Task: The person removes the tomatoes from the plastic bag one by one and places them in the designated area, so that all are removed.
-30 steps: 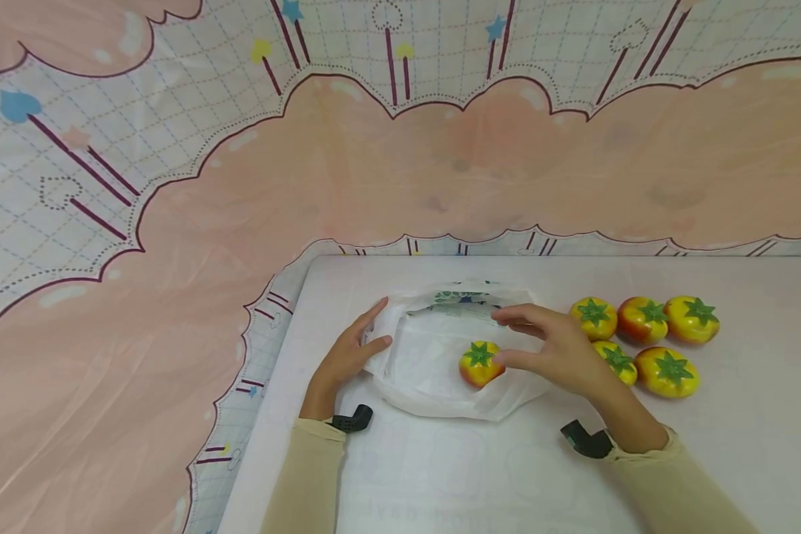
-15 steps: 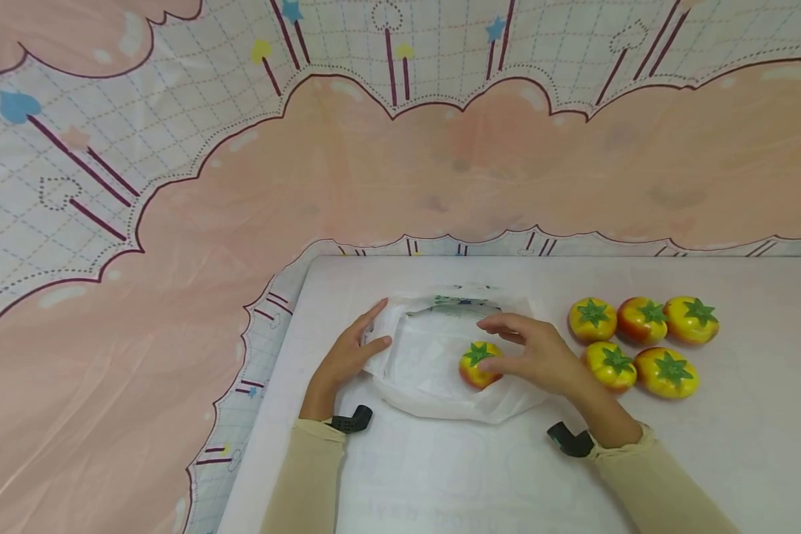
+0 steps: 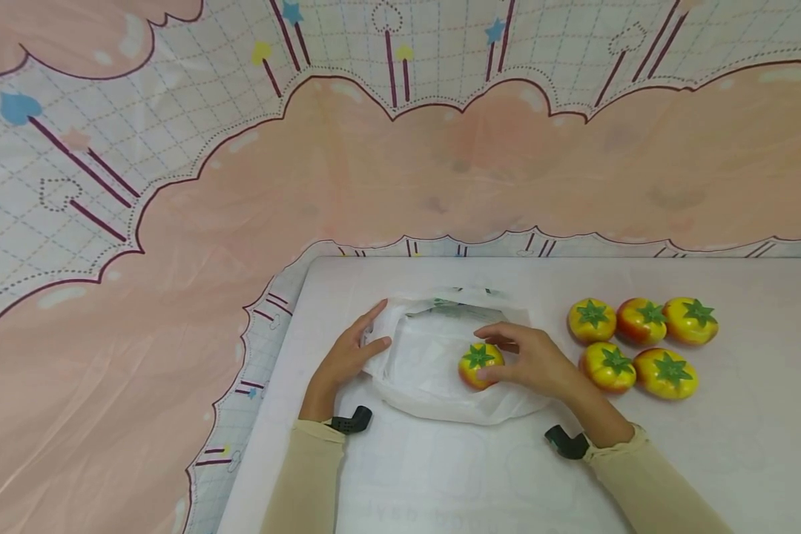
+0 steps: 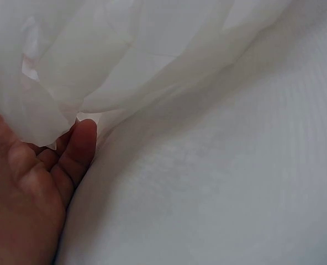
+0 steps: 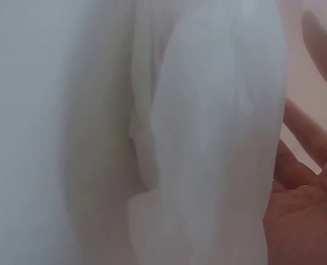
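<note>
A white plastic bag point(image 3: 420, 400) lies on the table with its mouth spread. Inside, at its right part, sits a yellow and red toy persimmon point(image 3: 470, 368) with a green star-shaped top. My left hand point(image 3: 343, 360) holds the bag's left rim, thumb inside and fingers outside; the left wrist view shows the film point(image 4: 47, 99) over its curled fingers. Over the bag's right side reaches my right hand point(image 3: 537, 363), thumb in front of the persimmon, fingers loosely spread above it. In the right wrist view, white film point(image 5: 213, 132) partly covers that hand point(image 5: 307, 204).
Several more toy persimmons point(image 3: 644, 320) stand grouped in two rows on the white table point(image 3: 480, 475), right of the bag. A patterned pink and white cloth point(image 3: 400, 170) hangs behind the table and along its left side.
My right hand has moved left and slightly down, bringing its thumb across the persimmon in the bag. The bag's far rim has sunk a little. My left hand and the persimmons have stayed put.
</note>
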`<state>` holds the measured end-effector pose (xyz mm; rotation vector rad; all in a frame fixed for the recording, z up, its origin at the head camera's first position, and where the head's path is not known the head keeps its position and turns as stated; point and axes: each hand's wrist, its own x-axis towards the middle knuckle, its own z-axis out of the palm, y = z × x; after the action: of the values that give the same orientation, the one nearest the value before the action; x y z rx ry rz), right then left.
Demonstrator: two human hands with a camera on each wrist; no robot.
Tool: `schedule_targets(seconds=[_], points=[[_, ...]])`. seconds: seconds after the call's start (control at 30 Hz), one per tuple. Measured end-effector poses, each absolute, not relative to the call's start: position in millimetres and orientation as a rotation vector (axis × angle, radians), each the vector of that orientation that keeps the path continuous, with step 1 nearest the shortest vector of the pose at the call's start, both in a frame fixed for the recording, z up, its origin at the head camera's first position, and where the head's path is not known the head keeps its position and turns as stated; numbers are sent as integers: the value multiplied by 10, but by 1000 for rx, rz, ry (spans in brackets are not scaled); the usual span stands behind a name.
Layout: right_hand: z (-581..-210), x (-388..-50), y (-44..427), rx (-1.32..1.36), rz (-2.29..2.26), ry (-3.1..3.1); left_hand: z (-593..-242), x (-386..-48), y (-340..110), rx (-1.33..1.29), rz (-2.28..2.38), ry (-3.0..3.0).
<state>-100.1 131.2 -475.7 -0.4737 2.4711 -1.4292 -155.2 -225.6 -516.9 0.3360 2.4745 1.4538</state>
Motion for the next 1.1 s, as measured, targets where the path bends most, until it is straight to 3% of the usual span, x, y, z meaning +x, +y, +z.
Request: schedule_targets(seconds=[1.1], points=[[-4905, -1032, 1294, -458, -1274, 2502, -5169, -1559, -2251, 321, 1481, 2445]])
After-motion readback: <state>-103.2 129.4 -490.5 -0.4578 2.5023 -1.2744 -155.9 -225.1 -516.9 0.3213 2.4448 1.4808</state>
